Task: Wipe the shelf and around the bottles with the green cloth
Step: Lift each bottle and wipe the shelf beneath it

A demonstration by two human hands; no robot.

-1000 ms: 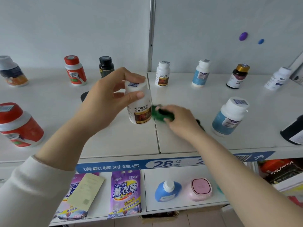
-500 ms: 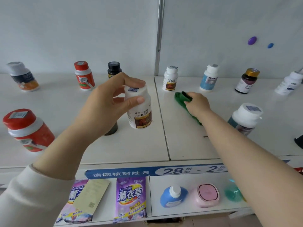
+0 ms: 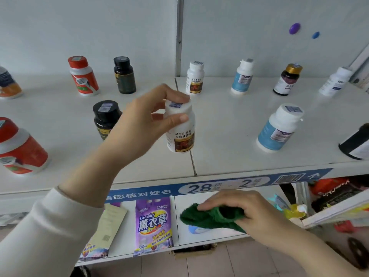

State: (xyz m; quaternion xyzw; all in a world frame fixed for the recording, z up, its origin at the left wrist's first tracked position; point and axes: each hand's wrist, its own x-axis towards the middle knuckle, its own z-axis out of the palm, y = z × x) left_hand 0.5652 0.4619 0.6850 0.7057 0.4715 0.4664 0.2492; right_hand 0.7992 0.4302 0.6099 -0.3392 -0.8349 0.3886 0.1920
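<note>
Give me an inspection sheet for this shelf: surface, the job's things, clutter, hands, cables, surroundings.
Surface: white shelf, two panels meeting at a seam, bottles standing spaced apart.
Job's things: green cloth bunched, below the shelf's front edge, off the surface; white bottle in hand.
Clutter: lavender pouch on the lower shelf.
Hands: left hand grips the white bottle near its cap; right hand grips the green cloth.
Cables: nothing seen.
Surroundings: pale back wall with a purple magnet and a blue magnet.

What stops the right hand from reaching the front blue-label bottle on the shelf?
Probably nothing, so yes. The right hand, holding the green cloth, is lower than the shelf edge; the blue-label bottle stands near the front with bare shelf around it.
</note>
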